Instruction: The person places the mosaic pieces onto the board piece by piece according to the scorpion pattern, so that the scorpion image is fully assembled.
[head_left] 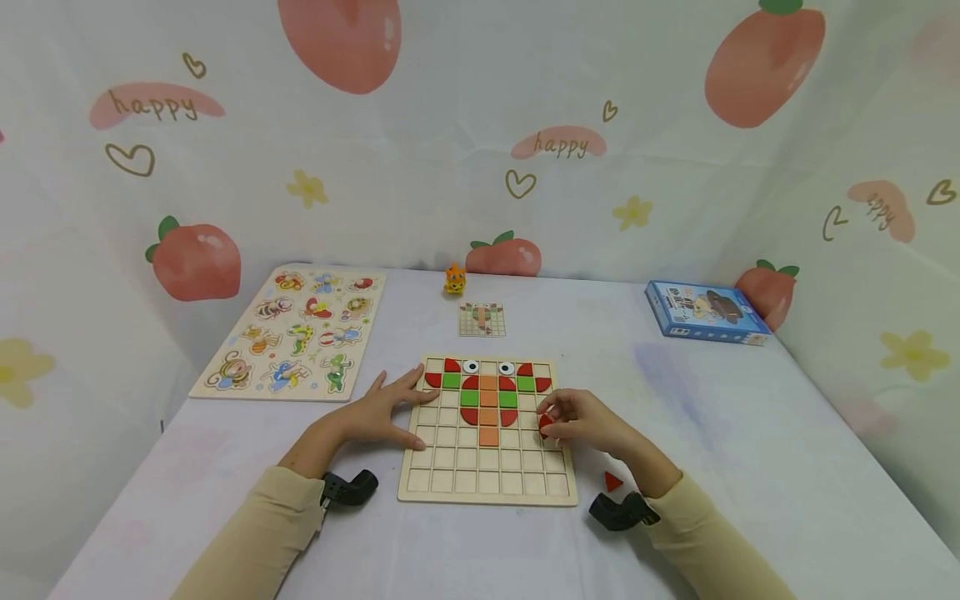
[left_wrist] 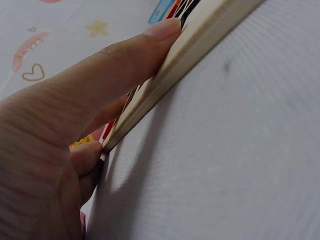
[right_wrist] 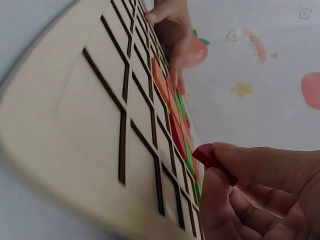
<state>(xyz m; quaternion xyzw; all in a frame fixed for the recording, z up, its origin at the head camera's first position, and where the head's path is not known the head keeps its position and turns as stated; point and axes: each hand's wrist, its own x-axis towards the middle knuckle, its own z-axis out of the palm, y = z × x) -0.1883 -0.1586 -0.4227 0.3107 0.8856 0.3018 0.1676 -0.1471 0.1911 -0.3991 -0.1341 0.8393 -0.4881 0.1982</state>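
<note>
A wooden grid board [head_left: 442, 482] lies in the middle of the table. Red, green and orange pieces and two eye pieces fill part of its upper squares; an orange square [head_left: 488, 437] is the lowest one. My left hand [head_left: 380, 414] rests on the board's left edge with thumb and fingers spread; the left wrist view shows the thumb [left_wrist: 125, 60] along the rim. Over the board's right side, my right hand [head_left: 581, 419] pinches a small red piece [right_wrist: 212, 159] with a curved edge between thumb and fingertips, raised above the grid. The palm is partly hidden.
A red triangle piece [head_left: 612, 482] lies right of the board, near the right wrist. Behind the board are a pattern card [head_left: 482, 320] and an orange figurine [head_left: 454, 279]. An insect picture board [head_left: 292, 333] lies back left, a blue box [head_left: 705, 312] back right.
</note>
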